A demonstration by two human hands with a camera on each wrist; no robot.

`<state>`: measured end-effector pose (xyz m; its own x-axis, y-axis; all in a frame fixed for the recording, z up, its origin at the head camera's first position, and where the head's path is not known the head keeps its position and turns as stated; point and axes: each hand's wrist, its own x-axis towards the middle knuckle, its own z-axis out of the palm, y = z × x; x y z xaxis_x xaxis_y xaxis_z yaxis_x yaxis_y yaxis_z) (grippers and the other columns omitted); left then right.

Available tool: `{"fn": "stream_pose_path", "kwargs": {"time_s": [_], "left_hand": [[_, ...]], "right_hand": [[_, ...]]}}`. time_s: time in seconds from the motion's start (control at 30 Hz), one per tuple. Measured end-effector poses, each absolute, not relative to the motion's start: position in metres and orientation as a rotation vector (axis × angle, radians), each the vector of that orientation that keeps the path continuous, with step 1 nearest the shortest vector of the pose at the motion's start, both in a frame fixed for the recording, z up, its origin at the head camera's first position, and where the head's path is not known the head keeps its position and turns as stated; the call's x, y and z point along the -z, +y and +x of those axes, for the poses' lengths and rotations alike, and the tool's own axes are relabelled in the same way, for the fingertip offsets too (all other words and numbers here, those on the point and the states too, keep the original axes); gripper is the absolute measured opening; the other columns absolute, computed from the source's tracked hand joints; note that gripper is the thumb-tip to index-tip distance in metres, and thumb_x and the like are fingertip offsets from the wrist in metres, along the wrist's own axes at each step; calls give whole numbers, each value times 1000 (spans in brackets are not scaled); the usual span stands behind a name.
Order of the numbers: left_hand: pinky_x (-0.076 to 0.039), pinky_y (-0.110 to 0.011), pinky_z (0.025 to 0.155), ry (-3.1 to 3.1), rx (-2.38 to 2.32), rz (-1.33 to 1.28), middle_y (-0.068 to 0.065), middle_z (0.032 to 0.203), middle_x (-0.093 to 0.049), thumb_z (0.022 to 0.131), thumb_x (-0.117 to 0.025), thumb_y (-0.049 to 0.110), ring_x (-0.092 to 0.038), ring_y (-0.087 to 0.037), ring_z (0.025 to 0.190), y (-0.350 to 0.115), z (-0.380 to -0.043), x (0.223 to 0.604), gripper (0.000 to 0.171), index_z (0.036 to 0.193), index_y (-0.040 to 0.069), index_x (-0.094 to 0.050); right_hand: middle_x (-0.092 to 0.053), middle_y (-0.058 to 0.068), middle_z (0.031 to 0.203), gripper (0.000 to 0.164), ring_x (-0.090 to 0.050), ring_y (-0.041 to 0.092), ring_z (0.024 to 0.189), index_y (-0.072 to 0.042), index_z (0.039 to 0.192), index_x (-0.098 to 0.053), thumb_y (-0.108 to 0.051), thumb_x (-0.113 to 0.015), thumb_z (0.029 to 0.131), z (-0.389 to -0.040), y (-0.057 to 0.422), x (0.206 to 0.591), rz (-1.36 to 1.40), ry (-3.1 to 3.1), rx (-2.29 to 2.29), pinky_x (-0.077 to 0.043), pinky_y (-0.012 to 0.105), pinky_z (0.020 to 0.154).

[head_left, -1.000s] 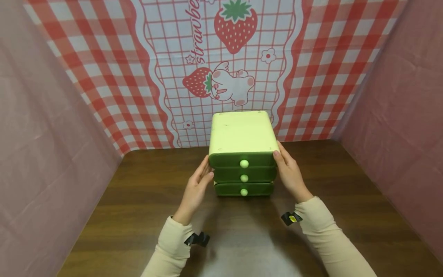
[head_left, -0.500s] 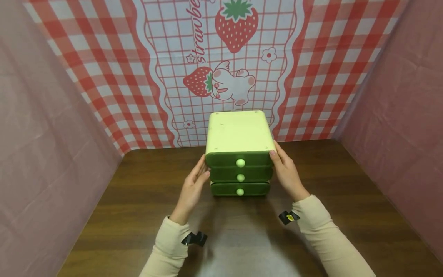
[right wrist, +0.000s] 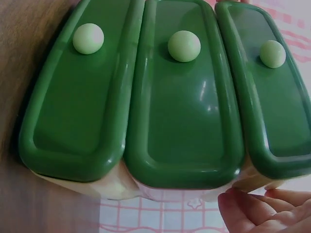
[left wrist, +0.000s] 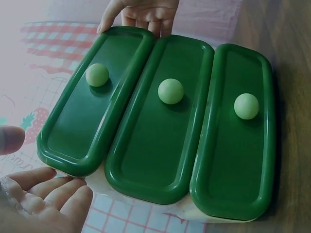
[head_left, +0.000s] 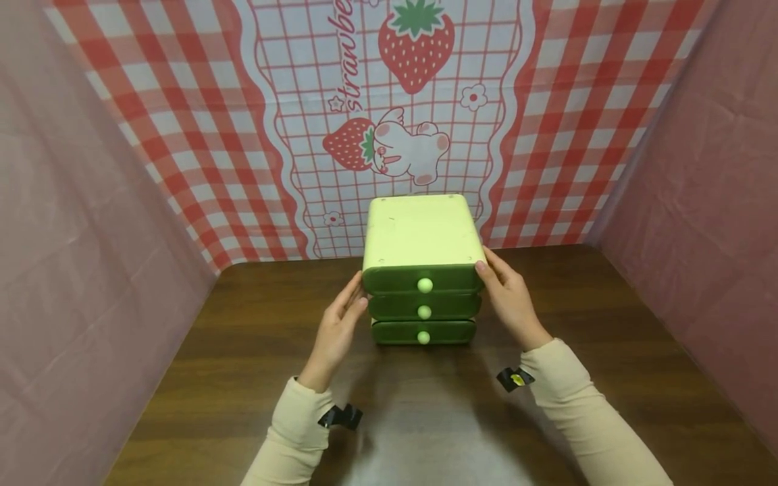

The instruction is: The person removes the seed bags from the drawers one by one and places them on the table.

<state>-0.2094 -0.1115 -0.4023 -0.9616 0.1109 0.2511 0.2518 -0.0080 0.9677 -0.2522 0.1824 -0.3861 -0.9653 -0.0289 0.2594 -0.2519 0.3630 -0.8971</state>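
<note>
A small drawer cabinet [head_left: 419, 229] with a pale yellow-green top stands on the table, its three dark green fronts facing me. Each front carries a round light green knob [head_left: 425, 285]. My left hand [head_left: 335, 331] is at the cabinet's left side, straight fingers against the side by the top drawer and thumb held apart. On the right side lies my right hand [head_left: 510, 297], its thumb near the top drawer's front corner and its fingers stretched along the side wall. In the left wrist view all three drawer fronts [left wrist: 160, 145] sit closed, side by side.
The brown wooden table [head_left: 243, 378] reaches forward to a red and white checked cloth [head_left: 553, 135] with strawberry prints, hanging just behind the cabinet. Pink cloth walls [head_left: 699, 202] rise at both sides. A black wrist strap [head_left: 340, 416] shows at each cuff.
The cabinet has shifted slightly left between my hands, then a touch back to the right. Both hands have kept their places on its sides.
</note>
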Motion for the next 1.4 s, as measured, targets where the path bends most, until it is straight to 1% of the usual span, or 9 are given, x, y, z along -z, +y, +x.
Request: {"fn": "stream_pose_path", "kwargs": {"time_s": [0.1,0.23,0.33,0.47,0.57,0.67,0.93,1.2,1.4], "left_hand": [[-35,-38,116,-2141,2086,-385,-16,154,-40,104,-46,11,-48,-31,136,-111,-210,401,50,152,7,-34],[-38,-41,114,-2163,2014,-361,-17,150,-44,103,-48,13,-53,-34,130,-110,-211,399,49,151,7,-37],[-39,-44,113,-2188,1966,-328,-16,151,-44,103,-50,16,-54,-34,128,-110,-212,399,50,151,10,-38],[-35,-45,116,-2207,1927,-310,-13,154,-40,103,-50,21,-47,-31,136,-111,-217,397,51,151,10,-38],[-31,-44,119,-2209,1938,-314,-12,158,-35,104,-48,24,-36,-28,144,-111,-224,392,53,152,8,-34],[-26,-44,121,-2224,1957,-312,-12,160,-31,104,-47,28,-30,-28,147,-111,-233,388,56,154,7,-31],[-23,-44,122,-2303,1998,-265,-8,161,-27,103,-46,38,-28,-27,148,-107,-254,377,63,156,11,-26],[-27,-40,121,-2245,2121,-258,-7,161,-28,101,-51,41,-28,-22,148,-101,-270,369,67,156,13,-24],[-34,-42,118,-2200,2202,-258,-11,159,-31,101,-51,39,-36,-25,143,-100,-277,369,69,156,10,-22]], "right_hand": [[-45,8,152,57,-45,24,135,-13,151,-39,-42,-47,102,-251,185,383,262,-2413,-1628,-47,34,103],[-48,9,149,53,-47,21,135,-10,148,-45,-38,-48,103,-246,189,374,288,-2382,-1630,-43,17,102],[-54,14,144,48,-56,7,123,-8,144,-49,-33,-49,103,-239,191,365,314,-2328,-1636,-44,6,92],[-68,4,123,40,-61,-6,103,-3,136,-57,-25,-51,103,-231,193,355,352,-2199,-1653,-51,11,88],[-69,-11,108,34,-64,0,100,0,127,-62,-22,-54,102,-225,192,348,378,-2135,-1660,-53,14,85],[-70,-13,102,32,-65,2,97,3,120,-64,-20,-55,101,-220,188,343,409,-2127,-1676,-55,15,83],[-71,-4,96,28,-68,7,89,8,111,-63,-16,-57,100,-213,170,347,539,-2232,-1768,-58,23,78],[-69,24,103,34,-72,20,89,9,113,-63,-22,-55,101,-217,143,365,558,-2418,-1929,-61,35,77],[-69,26,106,39,-72,19,90,10,116,-62,-25,-53,102,-223,129,381,471,-2471,-2076,-61,31,79]]}}
